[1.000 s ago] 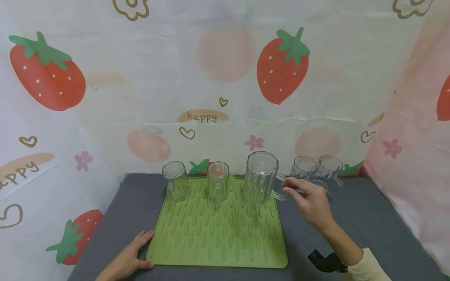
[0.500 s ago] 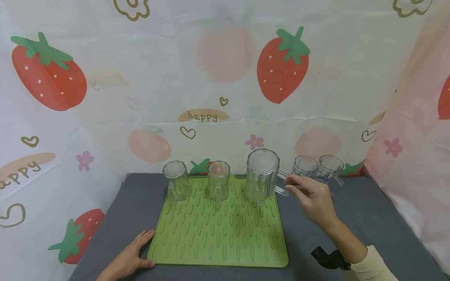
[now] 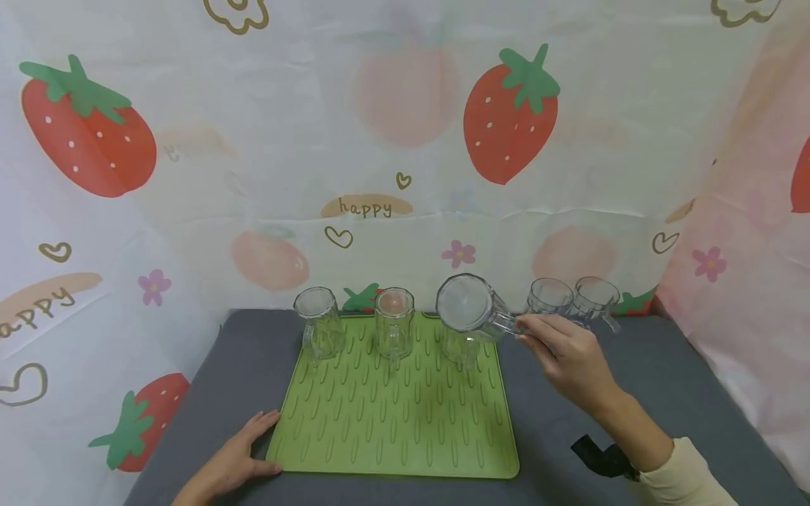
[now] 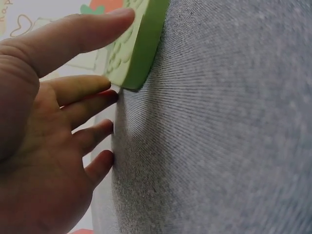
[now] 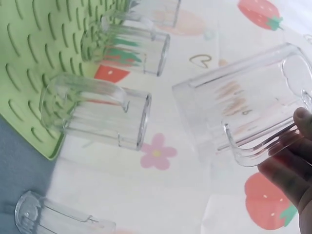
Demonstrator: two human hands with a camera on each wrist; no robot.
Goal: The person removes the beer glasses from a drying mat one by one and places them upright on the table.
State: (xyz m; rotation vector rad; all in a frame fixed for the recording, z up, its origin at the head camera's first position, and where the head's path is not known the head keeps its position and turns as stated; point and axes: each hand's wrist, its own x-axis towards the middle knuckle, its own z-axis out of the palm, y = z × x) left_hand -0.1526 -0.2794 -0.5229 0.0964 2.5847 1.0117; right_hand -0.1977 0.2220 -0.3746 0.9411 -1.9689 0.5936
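Note:
My right hand point(image 3: 566, 358) grips a clear glass mug point(image 3: 467, 303) by its handle. The mug hangs tilted over the mat's back right, one round end facing the head camera. Behind and below it another mug point(image 3: 460, 349) on the green mat point(image 3: 392, 429) is partly hidden. Two more clear mugs, a left one point(image 3: 319, 323) and a middle one point(image 3: 394, 325), stand along the mat's back. In the right wrist view, fingers point(image 5: 287, 170) curl at the held mug's handle. My left hand point(image 3: 230, 457) lies at the mat's front left corner, fingers extended along its edge.
Two clear mugs stand at the back right on the grey cloth point(image 3: 671, 393): one nearer the mat point(image 3: 549, 295), one to its right point(image 3: 596, 299), partly behind my right hand. A strawberry-print curtain point(image 3: 380, 140) hangs behind the table.
The mug in my right hand has gone from nearly upright to tilted, its upper end tipping left and toward the head camera. My left hand stays at the mat's corner.

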